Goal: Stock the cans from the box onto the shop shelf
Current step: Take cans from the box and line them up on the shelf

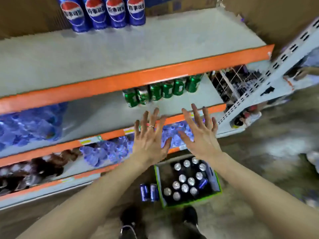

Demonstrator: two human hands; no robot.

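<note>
A green-edged cardboard box (pixel 215 183) stands on the floor by my feet, holding several upright blue cans (pixel 184 188) with silver tops. Two more blue cans (pixel 149 192) stand on the floor just left of the box. My left hand (pixel 150 135) and my right hand (pixel 200 133) hover side by side above the box, fingers spread, palms down, holding nothing. They are in front of the orange edge of the middle shelf (pixel 181 107). Several tall blue cola cans (pixel 103 12) stand at the back left of the top shelf (pixel 120 54).
A row of green cans (pixel 162 92) stands on the middle shelf just beyond my fingertips. Plastic-wrapped water bottles (pixel 27 125) fill the left of that shelf and the shelf below. A grey perforated upright (pixel 269 78) ends the shelving on the right. My shoes (pixel 189 216) stand near the box.
</note>
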